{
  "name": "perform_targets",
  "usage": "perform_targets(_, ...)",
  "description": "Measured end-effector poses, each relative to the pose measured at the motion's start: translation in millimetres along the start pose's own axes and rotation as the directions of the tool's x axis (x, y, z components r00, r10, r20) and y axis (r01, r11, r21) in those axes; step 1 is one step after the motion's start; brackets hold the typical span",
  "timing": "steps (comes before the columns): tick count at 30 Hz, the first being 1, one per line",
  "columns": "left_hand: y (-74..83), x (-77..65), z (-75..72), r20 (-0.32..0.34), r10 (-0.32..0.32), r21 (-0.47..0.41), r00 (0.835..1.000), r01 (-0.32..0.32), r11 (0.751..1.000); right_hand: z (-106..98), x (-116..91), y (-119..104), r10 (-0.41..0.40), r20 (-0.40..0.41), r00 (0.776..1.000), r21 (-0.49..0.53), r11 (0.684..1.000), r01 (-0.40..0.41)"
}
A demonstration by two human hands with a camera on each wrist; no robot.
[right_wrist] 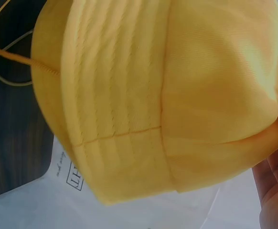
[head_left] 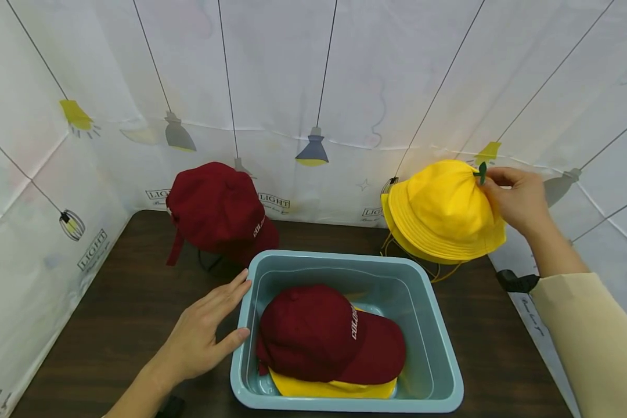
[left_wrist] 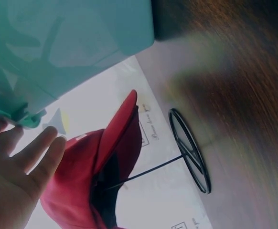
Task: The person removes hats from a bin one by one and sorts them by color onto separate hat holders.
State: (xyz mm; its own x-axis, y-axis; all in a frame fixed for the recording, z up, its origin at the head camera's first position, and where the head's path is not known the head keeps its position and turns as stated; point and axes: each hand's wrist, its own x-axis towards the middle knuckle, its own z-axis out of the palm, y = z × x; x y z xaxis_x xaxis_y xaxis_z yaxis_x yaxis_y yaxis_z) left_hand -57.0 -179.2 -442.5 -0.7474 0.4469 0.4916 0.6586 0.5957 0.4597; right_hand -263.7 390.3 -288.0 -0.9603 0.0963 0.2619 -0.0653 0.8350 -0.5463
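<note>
My right hand (head_left: 519, 197) pinches the crown of a yellow bucket hat (head_left: 439, 209) beside its small green sprout (head_left: 482, 173). The hat is tilted at the back right, its yellow cord (head_left: 446, 277) dangling below the brim; the right wrist view shows its stitched brim (right_wrist: 115, 95) up close. My left hand (head_left: 201, 331) touches the left rim of a light blue plastic basin (head_left: 439, 342) with its fingers extended. Inside the basin, a dark red baseball cap (head_left: 308, 331) with white lettering lies over something yellow (head_left: 334, 390), mostly hidden under it.
Another dark red cap (head_left: 214, 203) sits at the back left on a thin black wire stand (left_wrist: 191, 148) with a round base. The dark wooden table (head_left: 110, 325) is bordered by white printed sheets (head_left: 271, 75) at the back and sides. A black object (head_left: 517, 281) is near the right sleeve.
</note>
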Motion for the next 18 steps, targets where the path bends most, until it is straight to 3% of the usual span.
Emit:
perform_targets(11, -1.9, -0.6, 1.7, -0.013, 0.017, -0.007, 1.0, -0.017, 1.0, -4, -6, 1, -0.022, -0.016, 1.0, -0.016, 1.0, 0.022)
perform_targets(18, -1.9, -0.1, 1.9, -0.015, 0.022, -0.006, 1.0, -0.022, 1.0, -17, -14, -4, -0.081, -0.071, 0.994, -0.008, 0.997, 0.081)
